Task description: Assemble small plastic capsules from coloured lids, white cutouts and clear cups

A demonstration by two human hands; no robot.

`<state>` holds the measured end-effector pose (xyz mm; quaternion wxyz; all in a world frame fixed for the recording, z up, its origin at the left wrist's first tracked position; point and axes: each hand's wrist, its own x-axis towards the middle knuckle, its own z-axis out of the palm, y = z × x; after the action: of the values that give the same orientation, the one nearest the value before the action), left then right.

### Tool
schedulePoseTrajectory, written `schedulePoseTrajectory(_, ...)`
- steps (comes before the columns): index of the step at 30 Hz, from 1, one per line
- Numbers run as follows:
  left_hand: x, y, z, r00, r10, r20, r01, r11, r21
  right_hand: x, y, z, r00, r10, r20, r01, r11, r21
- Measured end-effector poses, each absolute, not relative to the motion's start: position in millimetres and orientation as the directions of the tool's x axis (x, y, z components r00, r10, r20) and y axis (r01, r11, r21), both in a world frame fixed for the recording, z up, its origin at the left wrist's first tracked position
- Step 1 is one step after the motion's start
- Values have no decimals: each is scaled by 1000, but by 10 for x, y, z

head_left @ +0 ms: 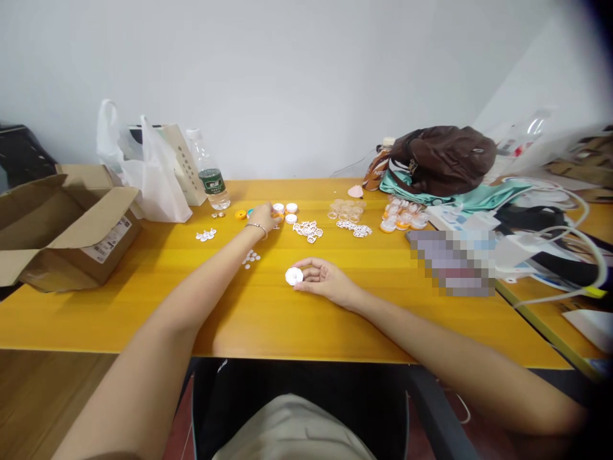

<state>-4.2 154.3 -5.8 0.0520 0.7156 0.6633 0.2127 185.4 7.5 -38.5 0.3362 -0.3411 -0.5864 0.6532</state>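
My right hand (330, 281) pinches a white round disc-shaped part (293, 276) just above the middle of the table, thumb below and fingers above. Farther off, my left hand (262, 216) reaches into a group of small round pieces, its fingers too small and partly hidden to make out a grip. Beside it lie an orange round piece (240, 214) and several white round pieces (291, 218). White openwork pieces (308, 230) lie to the right of these. Small white pieces (251, 258) rest near my left forearm, and more (206, 235) sit farther left.
Clear rings (345, 209), more lacy white pieces (354, 228) and clear-topped orange pieces (403, 214) lie right of centre. A cardboard box (71, 236), plastic bag (153, 179) and water bottle (211, 176) stand left. A brown bag (445, 156), blurred-out flat object (450, 263) and white cables (560, 236) occupy the right.
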Motion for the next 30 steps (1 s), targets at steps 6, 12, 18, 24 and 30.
schedulePoseTrajectory(6, 8, 1509, -47, 31, 969, 243, 884, -141, 446, 1860, 70, -387, -549, 835, -48, -25, -74, -997)
schedulePoseTrajectory(12, -66, 893, 248, 176, 958, 227, 575, -287, 766, 1862, 69, -354, -494, 869, -12, -61, -48, -997)
schedulePoseTrajectory(18, -328, 175, 242, 465, 884, 36, -143, 35, 989, 1849, 18, -262, -449, 892, 40, -91, -1, -996)
schedulePoseTrajectory(24, -376, 78, 135, 554, 832, 17, -104, 49, 993, 1836, -16, -253, -425, 905, 23, -65, -5, -998)
schedulePoseTrajectory(30, -338, 59, 145, 614, 784, 97, 52, -163, 985, 1835, -51, -272, -450, 893, -11, -42, -33, -999)
